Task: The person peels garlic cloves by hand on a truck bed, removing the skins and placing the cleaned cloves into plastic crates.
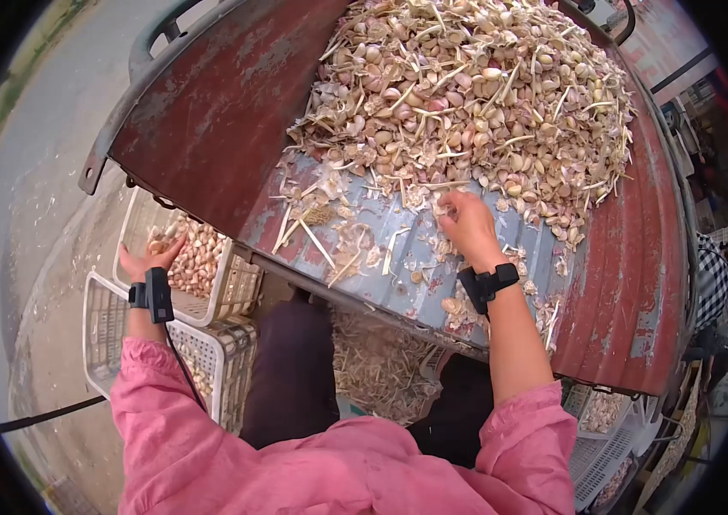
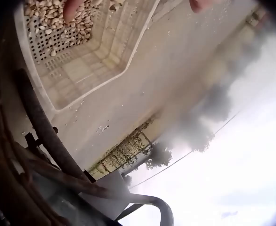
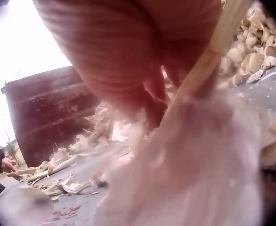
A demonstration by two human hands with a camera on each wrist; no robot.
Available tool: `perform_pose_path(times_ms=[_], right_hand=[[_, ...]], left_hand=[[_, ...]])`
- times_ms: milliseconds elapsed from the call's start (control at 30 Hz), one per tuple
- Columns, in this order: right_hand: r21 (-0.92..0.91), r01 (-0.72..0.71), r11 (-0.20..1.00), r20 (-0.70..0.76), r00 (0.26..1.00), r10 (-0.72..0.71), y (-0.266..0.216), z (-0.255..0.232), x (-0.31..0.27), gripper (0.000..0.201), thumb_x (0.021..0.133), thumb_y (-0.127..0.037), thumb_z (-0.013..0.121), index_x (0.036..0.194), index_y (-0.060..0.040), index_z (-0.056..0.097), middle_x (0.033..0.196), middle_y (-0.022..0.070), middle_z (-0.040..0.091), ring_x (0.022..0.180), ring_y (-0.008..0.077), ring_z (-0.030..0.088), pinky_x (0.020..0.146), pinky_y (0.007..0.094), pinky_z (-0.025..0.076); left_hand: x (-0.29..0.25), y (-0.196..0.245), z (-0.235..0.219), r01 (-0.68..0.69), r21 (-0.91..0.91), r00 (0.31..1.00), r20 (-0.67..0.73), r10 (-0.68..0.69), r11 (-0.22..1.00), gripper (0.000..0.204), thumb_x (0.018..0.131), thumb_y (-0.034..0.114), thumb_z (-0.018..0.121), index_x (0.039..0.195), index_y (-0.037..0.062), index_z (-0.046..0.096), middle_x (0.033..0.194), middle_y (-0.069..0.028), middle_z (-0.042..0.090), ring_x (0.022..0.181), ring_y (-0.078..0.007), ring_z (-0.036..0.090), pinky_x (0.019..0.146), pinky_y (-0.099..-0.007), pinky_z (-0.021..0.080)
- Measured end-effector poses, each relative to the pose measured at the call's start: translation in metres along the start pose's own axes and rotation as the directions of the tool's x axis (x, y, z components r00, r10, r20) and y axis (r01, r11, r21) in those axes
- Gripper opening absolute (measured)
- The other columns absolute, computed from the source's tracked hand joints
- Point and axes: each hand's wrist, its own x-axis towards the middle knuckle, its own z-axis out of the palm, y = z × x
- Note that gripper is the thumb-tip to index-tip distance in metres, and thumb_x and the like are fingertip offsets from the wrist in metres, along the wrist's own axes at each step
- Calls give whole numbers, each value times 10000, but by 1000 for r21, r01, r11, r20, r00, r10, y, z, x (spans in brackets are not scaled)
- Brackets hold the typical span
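On the left, my left hand (image 1: pixel 151 259) reaches over a white plastic crate (image 1: pixel 237 287) of garlic cloves (image 1: pixel 195 266), its thumb and fingers spread apart. In the left wrist view a fingertip (image 2: pixel 72 10) overlaps the cloves in that crate. My right hand (image 1: pixel 469 227) is low over the metal truck bed (image 1: pixel 415 292), at the near edge of a big heap of garlic (image 1: pixel 475 103). Its fingers curl inward around a dry garlic stalk (image 3: pixel 199 68) with papery skin (image 3: pixel 189 160), which blurs close to the right wrist camera and partly hides the fingertips.
A red side panel (image 1: pixel 209 112) rises at the bed's left. Loose stalks (image 1: pixel 317 240) and skins lie scattered on the bed. A second crate (image 1: pixel 235 360) stands below the upper one. Dry litter (image 1: pixel 372 365) covers the ground between the legs; another person's checkered sleeve (image 1: pixel 711 279) shows far right.
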Motion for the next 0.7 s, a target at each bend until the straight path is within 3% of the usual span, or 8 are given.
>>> perform_pose_path(times_ms=[100, 167, 233, 333, 433, 500, 600, 700], right_hand=[[-39, -8, 999, 95, 995, 11, 6, -12, -30, 143, 673, -128, 597, 740, -5, 570, 721, 144, 553, 684, 270, 555, 632, 350, 437], [138, -247, 959, 324, 926, 192, -1, -30, -71, 144, 663, -144, 609, 694, -8, 572, 638, 124, 550, 617, 230, 548, 581, 324, 434], [130, -136, 982, 423, 904, 69, -1, -37, -100, 167, 695, -167, 636, 735, -13, 585, 612, 55, 538, 572, 113, 506, 523, 260, 407], [260, -210, 943, 637, 771, -4, -30, -61, -126, 226, 747, -192, 612, 881, -10, 604, 670, 39, 562, 592, 101, 518, 531, 243, 418], [312, -317, 896, 543, 833, 106, -29, -93, -115, 214, 771, -196, 557, 869, -13, 606, 673, 72, 578, 600, 123, 544, 555, 267, 440], [345, -383, 857, 230, 920, 318, 3, -107, -90, 197, 777, -163, 540, 886, -17, 616, 671, 64, 578, 599, 91, 538, 556, 239, 448], [201, -483, 852, -86, 858, 507, 59, -126, -42, 179, 751, -124, 537, 874, -35, 631, 700, 86, 609, 635, 135, 579, 581, 268, 459], [12, -509, 861, -139, 852, 505, 114, -116, -8, 186, 701, -97, 555, 860, -63, 645, 714, 100, 622, 671, 199, 599, 612, 304, 462]], left_hand=[[-10, -2, 1, -22, 49, 995, -96, 27, 999, 686, 796, 416, 453, 1284, 32, 161, 1262, -192, 287, 1150, -383, 320, 923, -557, 320], [-33, -20, -14, 33, -7, 967, 252, -30, 999, 561, 815, 359, 458, 1239, 36, 283, 1210, -151, 383, 1094, -293, 419, 900, -455, 387], [-58, -43, -33, -29, 177, 868, 492, -63, 984, 366, 845, 301, 442, 1103, 40, 447, 1006, -76, 521, 917, -175, 521, 774, -313, 449], [-136, -103, -23, -76, 304, 772, 621, -138, 950, 241, 871, 268, 419, 924, 58, 524, 752, 1, 511, 691, -115, 495, 587, -243, 402], [-169, -161, -4, 118, 404, 662, 649, -375, 907, 214, 876, 248, 415, 898, 63, 520, 713, 4, 496, 648, -107, 473, 552, -243, 379], [-177, -201, 13, 176, 477, 640, 609, -469, 861, 201, 874, 233, 422, 896, 61, 522, 707, 3, 508, 637, -104, 483, 555, -241, 395], [-174, -261, 34, 231, 567, 600, 556, -575, 790, 175, 871, 209, 432, 908, 65, 524, 711, 1, 529, 626, -99, 508, 546, -234, 418], [-161, -301, 36, 222, 603, 585, 547, -599, 766, 177, 873, 206, 435, 915, 63, 529, 716, 1, 534, 620, -94, 515, 539, -225, 429]])
